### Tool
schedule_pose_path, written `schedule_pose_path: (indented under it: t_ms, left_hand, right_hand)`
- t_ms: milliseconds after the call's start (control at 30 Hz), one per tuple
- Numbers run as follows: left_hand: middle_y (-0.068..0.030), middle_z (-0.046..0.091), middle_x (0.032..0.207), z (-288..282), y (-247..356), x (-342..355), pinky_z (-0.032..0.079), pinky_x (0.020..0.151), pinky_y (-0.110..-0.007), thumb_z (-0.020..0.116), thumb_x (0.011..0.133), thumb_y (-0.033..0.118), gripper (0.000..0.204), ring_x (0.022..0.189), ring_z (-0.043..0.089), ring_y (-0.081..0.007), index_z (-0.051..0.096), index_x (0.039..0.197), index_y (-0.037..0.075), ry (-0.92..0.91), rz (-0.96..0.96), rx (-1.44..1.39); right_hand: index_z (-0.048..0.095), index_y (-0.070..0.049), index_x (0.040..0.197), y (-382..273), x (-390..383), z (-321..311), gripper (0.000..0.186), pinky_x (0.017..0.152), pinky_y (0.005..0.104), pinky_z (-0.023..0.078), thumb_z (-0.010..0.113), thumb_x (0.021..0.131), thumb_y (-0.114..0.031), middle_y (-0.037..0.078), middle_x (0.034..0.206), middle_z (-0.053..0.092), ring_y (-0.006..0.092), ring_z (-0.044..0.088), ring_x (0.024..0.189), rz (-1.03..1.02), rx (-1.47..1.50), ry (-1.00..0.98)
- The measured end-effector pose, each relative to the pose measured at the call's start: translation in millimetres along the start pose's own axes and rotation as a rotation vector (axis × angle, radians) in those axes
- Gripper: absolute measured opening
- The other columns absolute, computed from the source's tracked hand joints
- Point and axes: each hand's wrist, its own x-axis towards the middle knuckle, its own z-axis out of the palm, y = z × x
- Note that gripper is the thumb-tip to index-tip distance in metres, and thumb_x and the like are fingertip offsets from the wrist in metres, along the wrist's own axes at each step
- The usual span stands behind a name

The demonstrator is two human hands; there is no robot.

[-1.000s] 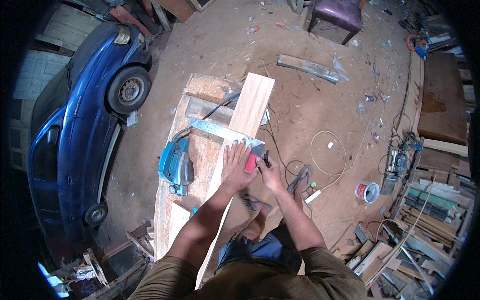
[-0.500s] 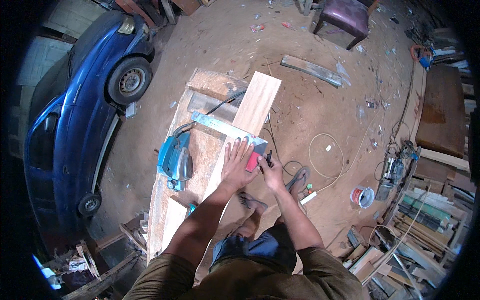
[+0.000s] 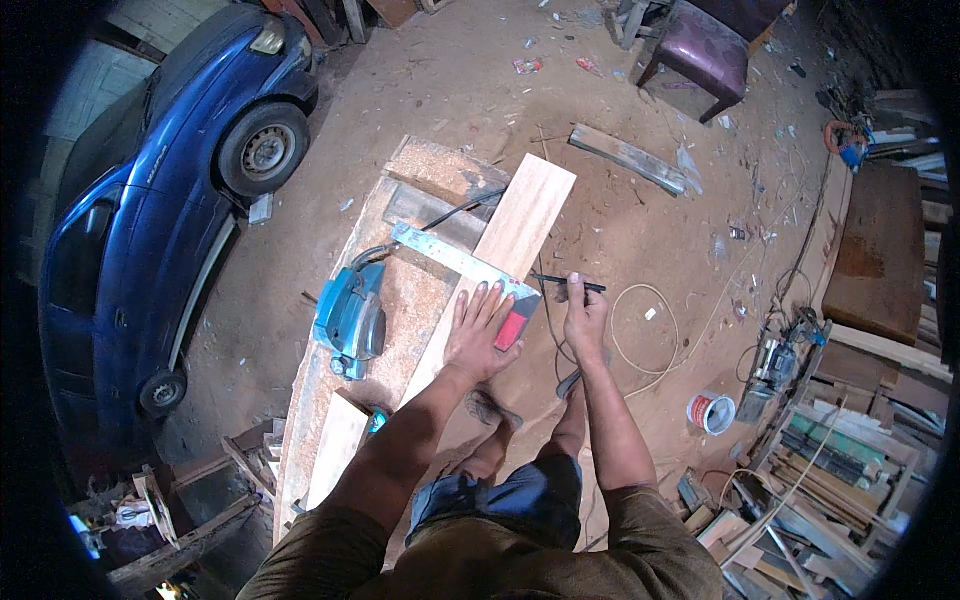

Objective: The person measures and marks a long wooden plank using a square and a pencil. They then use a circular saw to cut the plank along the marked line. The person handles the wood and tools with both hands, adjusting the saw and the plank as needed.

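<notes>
At left I see a teal power tool [image 3: 348, 318] on a shaving-strewn bench [image 3: 405, 300]; next, a red-handled metal square [image 3: 450, 255] across a pale board [image 3: 527, 212]; on the board, touching the square, the left hand [image 3: 480, 335], open and flat; farthest right, the right hand [image 3: 586, 320], gripping a dark pencil [image 3: 595, 288].

Your left hand [image 3: 482, 338] lies flat, fingers spread, on the square [image 3: 448, 256] across the pale board [image 3: 528, 210]. Your right hand [image 3: 586, 322] pinches a thin black pen [image 3: 594, 287]; a blue power planer [image 3: 345, 315] sits on the bench [image 3: 408, 320].
</notes>
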Motion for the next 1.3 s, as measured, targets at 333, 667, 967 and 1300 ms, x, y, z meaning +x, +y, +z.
schedule_pose_path:
  t_ms: [333,667,967,1300]
  left_hand:
    - [-0.0140,0.021,0.166,2.0,-3.7,-2.2,0.002,0.125,-0.054,0.059,0.086,0.058,0.087,0.155,0.012,-0.0336,0.034,0.157,0.013,0.018,0.005,0.014]
    - [-0.0124,0.024,0.166,-0.6,-4.0,-1.2,0.003,0.125,-0.054,0.057,0.087,0.060,0.084,0.155,0.013,-0.0314,0.040,0.153,0.012,0.012,-0.006,0.040]
    - [-0.0118,0.024,0.166,1.3,0.3,3.8,0.004,0.125,-0.055,0.063,0.082,0.056,0.090,0.155,0.014,-0.0327,0.035,0.157,0.015,0.026,-0.011,-0.006]
    - [-0.0208,0.033,0.160,8.3,6.3,12.6,0.007,0.122,-0.062,0.070,0.078,0.046,0.085,0.151,0.024,-0.0406,0.045,0.149,0.007,0.140,0.053,-0.002]
  right_hand:
    - [0.070,0.004,0.109,0.3,4.7,15.1,0.028,0.082,0.0309,0.051,0.061,0.103,-0.022,0.008,0.093,0.073,0.0138,0.065,0.089,-0.059,-0.073,-0.231]
    - [0.072,-0.002,0.110,-53.6,34.0,18.2,0.023,0.083,0.0418,0.052,0.062,0.098,-0.020,0.021,0.102,0.071,0.0368,0.067,0.094,-0.353,-0.451,-0.612]
    - [0.070,-0.001,0.105,-6.2,21.4,-34.9,0.027,0.081,0.0429,0.051,0.056,0.102,-0.024,0.019,0.095,0.070,0.0345,0.067,0.089,-0.134,-0.398,-0.276]
    - [0.068,0.001,0.108,62.1,-46.6,28.9,0.026,0.075,0.0336,0.051,0.063,0.100,-0.023,0.008,0.088,0.069,0.0160,0.063,0.079,0.279,0.208,-0.207]
